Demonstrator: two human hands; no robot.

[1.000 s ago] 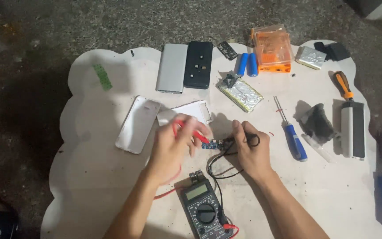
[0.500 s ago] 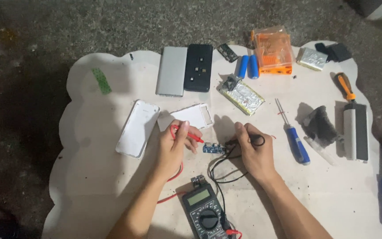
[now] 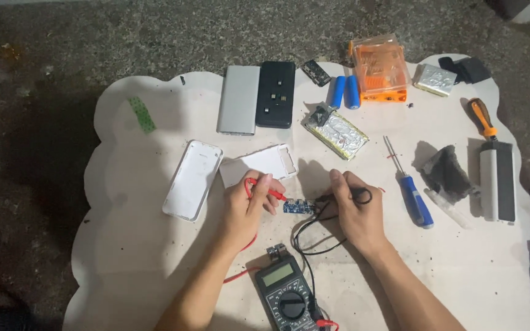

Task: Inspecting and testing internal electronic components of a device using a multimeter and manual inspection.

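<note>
My left hand (image 3: 248,205) grips a red probe (image 3: 270,192) whose tip rests on a small blue circuit board (image 3: 299,206) lying on the white cloud-shaped board (image 3: 136,257). My right hand (image 3: 354,211) grips a black probe (image 3: 338,197) that touches the same circuit board from the right. Red and black leads run down to a dark multimeter (image 3: 286,294) with a grey screen, lying near the front edge between my forearms.
Around the hands lie a white phone case (image 3: 192,179), a white back cover (image 3: 259,164), a silver power bank (image 3: 239,99), a black tray (image 3: 276,94), a foil-wrapped battery (image 3: 337,132), two blue cells (image 3: 345,92), an orange box (image 3: 378,67), screwdrivers (image 3: 409,187) and a white-and-black block (image 3: 498,181).
The view has shifted slightly. Both hands have stayed on the small circuit board with their probes, only adjusting their tips a little.
</note>
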